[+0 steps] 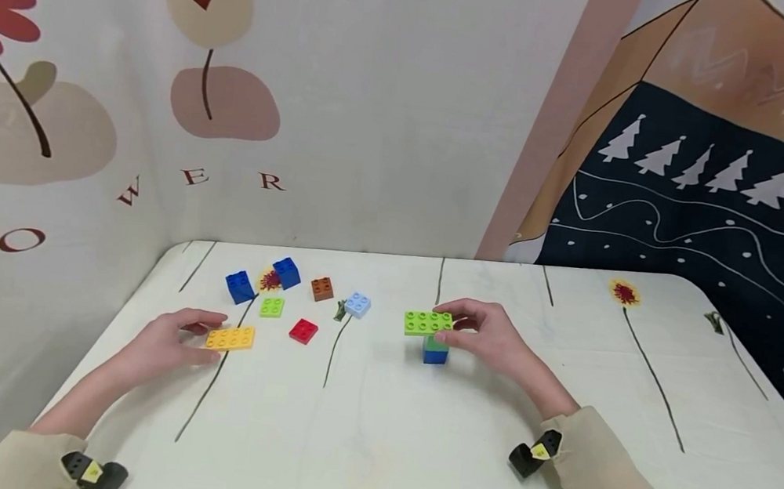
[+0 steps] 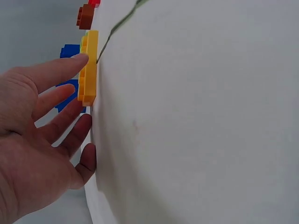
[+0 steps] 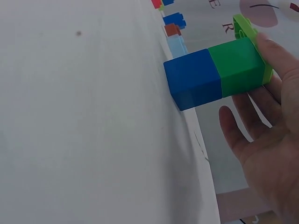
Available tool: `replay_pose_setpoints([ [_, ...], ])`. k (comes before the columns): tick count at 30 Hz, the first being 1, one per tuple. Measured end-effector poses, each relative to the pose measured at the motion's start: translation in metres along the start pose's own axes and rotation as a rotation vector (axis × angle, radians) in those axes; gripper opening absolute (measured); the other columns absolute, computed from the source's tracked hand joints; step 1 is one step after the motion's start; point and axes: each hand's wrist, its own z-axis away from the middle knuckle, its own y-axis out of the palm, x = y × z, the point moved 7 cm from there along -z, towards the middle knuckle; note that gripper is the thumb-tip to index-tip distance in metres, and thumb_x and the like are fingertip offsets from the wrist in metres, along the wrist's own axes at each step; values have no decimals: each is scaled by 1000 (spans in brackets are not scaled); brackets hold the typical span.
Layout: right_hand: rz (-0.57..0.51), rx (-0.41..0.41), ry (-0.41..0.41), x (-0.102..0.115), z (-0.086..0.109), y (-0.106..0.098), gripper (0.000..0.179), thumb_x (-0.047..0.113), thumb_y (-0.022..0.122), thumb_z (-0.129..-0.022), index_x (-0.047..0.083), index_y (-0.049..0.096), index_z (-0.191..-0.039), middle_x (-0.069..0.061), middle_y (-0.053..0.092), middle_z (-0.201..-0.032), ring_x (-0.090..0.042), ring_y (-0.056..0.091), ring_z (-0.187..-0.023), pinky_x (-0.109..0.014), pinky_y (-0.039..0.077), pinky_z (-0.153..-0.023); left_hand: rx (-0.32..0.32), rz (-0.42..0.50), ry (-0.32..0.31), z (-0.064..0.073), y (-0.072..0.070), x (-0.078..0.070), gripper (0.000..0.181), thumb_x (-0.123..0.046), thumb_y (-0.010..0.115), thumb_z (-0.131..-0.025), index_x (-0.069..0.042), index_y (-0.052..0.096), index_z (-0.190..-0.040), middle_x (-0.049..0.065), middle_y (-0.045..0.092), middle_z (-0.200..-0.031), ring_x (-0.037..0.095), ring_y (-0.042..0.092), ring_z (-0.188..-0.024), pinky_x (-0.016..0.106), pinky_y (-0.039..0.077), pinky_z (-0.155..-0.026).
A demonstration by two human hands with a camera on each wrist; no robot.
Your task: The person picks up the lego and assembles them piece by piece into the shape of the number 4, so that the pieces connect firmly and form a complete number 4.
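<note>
My left hand [image 1: 163, 343] is at the left end of a flat yellow building brick [image 1: 230, 338], pinching it between thumb and forefinger, studs up, low over the tabletop. In the left wrist view the other fingers [image 2: 86, 161] spread loosely beside it. On the right, my right hand [image 1: 485, 336] grips the right end of a flat lime green brick [image 1: 423, 324] with thumb and fingers. That brick tops a small upright stack: a green brick [image 3: 237, 67] under it and a blue brick [image 3: 194, 80] at the bottom. The lime brick overhangs the stack to the left.
Behind and between the hands lie loose bricks: two dark blue bricks [image 1: 241, 287], a small lime brick [image 1: 272, 308], a brown brick [image 1: 322, 289], a red brick [image 1: 303, 331] and a light blue brick [image 1: 358, 305]. A flower-printed white cloth [image 1: 372, 447] covers the table.
</note>
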Motion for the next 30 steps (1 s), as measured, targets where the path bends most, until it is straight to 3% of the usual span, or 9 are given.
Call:
replay_pose_setpoints([
  [8, -25, 1, 33, -6, 0, 0, 39, 10, 79, -90, 0, 70, -126, -11, 72, -112, -27, 66, -99, -26, 56, -81, -5, -5, -21, -1, 4, 1, 60, -7, 84, -83, 6, 60, -136, 26, 62, -129, 40, 56, -112, 63, 45, -98],
  [22, -25, -18, 55, -9, 1, 0, 38, 11, 80, -90, 1, 71, -126, -11, 70, -112, -27, 64, -98, -28, 55, -84, -35, -17, -6, -1, 4, 1, 43, -4, 79, -87, 4, 67, -128, 26, 64, -124, 45, 56, -115, 67, 42, -98],
  [26, -24, -6, 47, -9, 0, 1, 37, 11, 79, -91, 1, 70, -125, -11, 70, -113, -27, 64, -98, -28, 55, -84, -24, -30, 1, -1, 5, -1, 43, -2, 78, -88, 5, 67, -129, 24, 64, -121, 39, 58, -107, 62, 48, -95],
  [30, -12, -2, 45, -8, -1, 1, 36, 11, 79, -91, 1, 70, -124, -10, 70, -112, -27, 64, -98, -29, 55, -85, -7, -40, 31, -3, 7, -8, 43, -1, 77, -88, 6, 66, -129, 19, 62, -116, 30, 57, -99, 44, 53, -87],
])
